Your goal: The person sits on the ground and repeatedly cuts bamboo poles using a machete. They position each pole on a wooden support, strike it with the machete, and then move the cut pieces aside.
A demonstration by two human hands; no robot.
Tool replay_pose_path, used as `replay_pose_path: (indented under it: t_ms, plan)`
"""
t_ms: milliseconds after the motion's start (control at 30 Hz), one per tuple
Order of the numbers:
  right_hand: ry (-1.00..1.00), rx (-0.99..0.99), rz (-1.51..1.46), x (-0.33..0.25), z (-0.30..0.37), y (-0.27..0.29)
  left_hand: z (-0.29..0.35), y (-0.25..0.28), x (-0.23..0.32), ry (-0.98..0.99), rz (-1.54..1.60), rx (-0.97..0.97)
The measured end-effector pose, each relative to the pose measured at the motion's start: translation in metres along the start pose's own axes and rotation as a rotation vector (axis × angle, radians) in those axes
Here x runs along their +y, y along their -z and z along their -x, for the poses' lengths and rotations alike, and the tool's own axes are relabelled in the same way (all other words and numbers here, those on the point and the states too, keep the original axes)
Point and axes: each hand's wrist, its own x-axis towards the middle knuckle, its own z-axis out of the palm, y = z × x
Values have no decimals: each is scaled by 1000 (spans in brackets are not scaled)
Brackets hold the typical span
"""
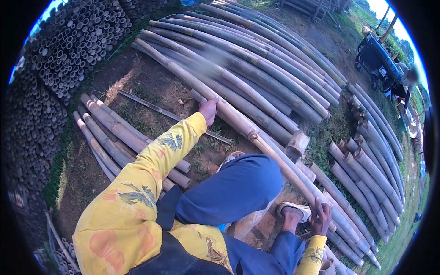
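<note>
A long, pale bamboo pole (234, 118) slants across in front of me from the far left to the near right. My left hand (209, 111) is closed around its side, a little above a ringed joint. Farther down, beside my sandalled foot, my right hand (321, 217) grips the same pole with bent fingers over its top. A short, thick bamboo piece (298, 142) lies close under and beyond the pole, near my raised knee. A thin, flat strip (156, 109) rests on the ground left of my left hand.
Many bamboo poles (270, 59) lie side by side beyond. Shorter pieces (107, 123) lie at left, and another group (366, 169) at right. A tall stack of cut bamboo (75, 43) rises at far left. A blue machine (378, 62) stands at the far right.
</note>
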Motion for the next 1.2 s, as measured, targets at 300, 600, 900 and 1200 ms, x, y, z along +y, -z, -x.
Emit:
replay_pose_path:
  t_ms: [300, 600, 900, 1200]
  plan:
    - [-258, -107, -115, 43, -39, -54, 36, -32, -4, -848, -1238, 269]
    - [-312, -158, 40, 67, -69, -78, 37, -180, -80, -861, -1791, -1363]
    - [-321, -278, -19, 80, -71, -73, 45, -213, -106, -381, -1887, -1452]
    - [-140, -199, 350, 53, -58, -79, 41, -213, -108, -360, -2025, -1509]
